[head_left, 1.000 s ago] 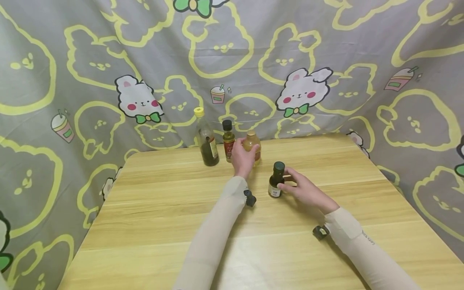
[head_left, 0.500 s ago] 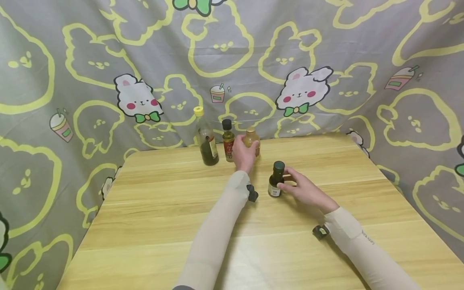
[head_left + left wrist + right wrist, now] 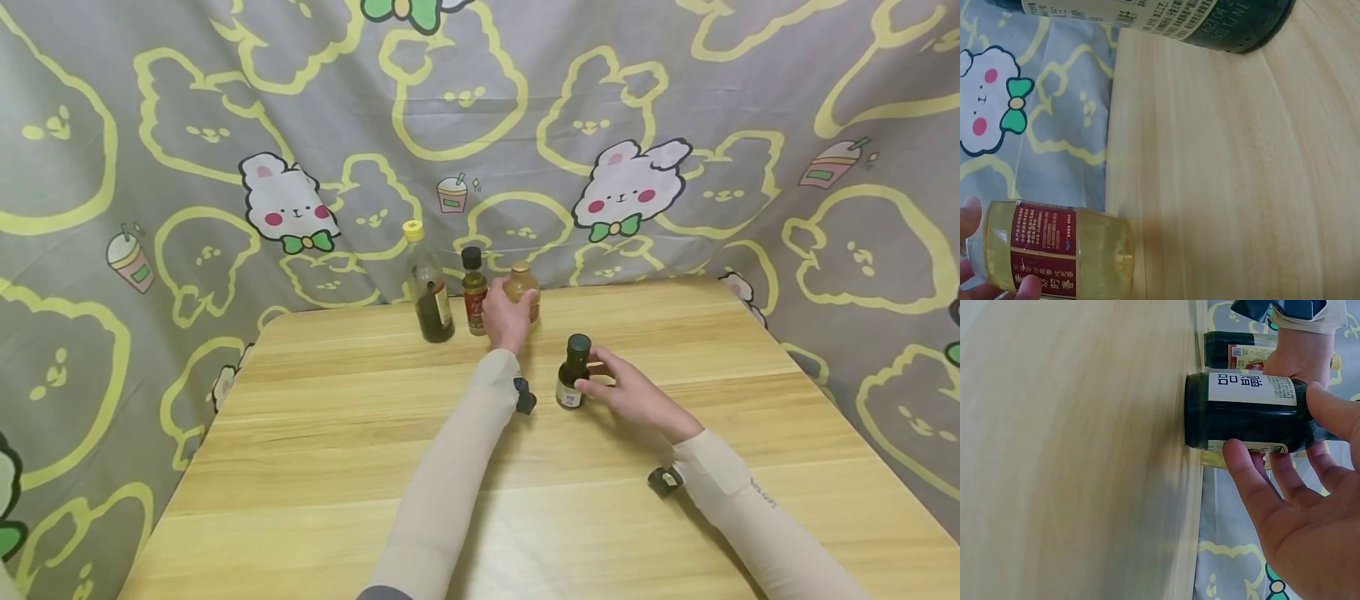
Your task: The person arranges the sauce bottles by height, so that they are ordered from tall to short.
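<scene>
In the head view, my left hand (image 3: pixel 506 318) grips a rounded bottle of pale yellow oil (image 3: pixel 527 285) with a tan cap near the table's back edge. Its red label and clear base show in the left wrist view, where a thumb and fingers (image 3: pixel 1030 287) lie around it. Nearer to me and to the right, my right hand (image 3: pixel 626 390) holds a small dark bottle (image 3: pixel 573 379) with a dark green cap, upright on the table. The right wrist view shows thumb and fingers around this bottle's (image 3: pixel 1254 419) neck and body, its white label facing the camera.
Left of the oil bottle stands a slim bottle (image 3: pixel 474 304) with black cap and red label. Beside it is a taller bottle (image 3: pixel 431 308) of dark liquid with a yellow cap. The wooden table (image 3: pixel 337 442) ends at a patterned grey curtain (image 3: pixel 337 100).
My left hand and the oil bottle have shifted slightly back, away from me, mostly in the first half second. The right hand and the small dark bottle stay put.
</scene>
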A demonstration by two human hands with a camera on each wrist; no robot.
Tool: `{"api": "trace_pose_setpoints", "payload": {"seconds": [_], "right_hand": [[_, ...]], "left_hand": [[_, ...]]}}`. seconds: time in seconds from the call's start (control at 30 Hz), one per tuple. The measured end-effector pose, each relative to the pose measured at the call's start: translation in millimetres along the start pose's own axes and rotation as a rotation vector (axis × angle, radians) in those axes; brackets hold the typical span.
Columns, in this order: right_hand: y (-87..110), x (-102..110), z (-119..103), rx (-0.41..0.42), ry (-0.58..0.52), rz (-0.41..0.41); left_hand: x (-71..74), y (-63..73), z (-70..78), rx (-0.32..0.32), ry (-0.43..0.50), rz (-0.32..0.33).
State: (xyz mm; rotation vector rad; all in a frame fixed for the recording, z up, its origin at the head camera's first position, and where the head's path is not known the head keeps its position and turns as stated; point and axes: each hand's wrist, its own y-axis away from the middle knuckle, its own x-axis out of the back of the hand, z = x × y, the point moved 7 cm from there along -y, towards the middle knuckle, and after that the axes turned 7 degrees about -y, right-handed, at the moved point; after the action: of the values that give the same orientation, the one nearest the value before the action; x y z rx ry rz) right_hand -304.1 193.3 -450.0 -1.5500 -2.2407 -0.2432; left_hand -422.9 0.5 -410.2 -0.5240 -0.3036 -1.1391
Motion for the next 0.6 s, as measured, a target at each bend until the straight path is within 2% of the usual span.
{"api": "trace_pose_setpoints", "payload": {"seconds": [0.6], "right_hand": [[0.9, 0.3, -1.0, 0.0, -0.004, -0.004]], "left_hand": [[-3.7, -3.2, 1.2, 0.024, -0.033, 0.009]]}}
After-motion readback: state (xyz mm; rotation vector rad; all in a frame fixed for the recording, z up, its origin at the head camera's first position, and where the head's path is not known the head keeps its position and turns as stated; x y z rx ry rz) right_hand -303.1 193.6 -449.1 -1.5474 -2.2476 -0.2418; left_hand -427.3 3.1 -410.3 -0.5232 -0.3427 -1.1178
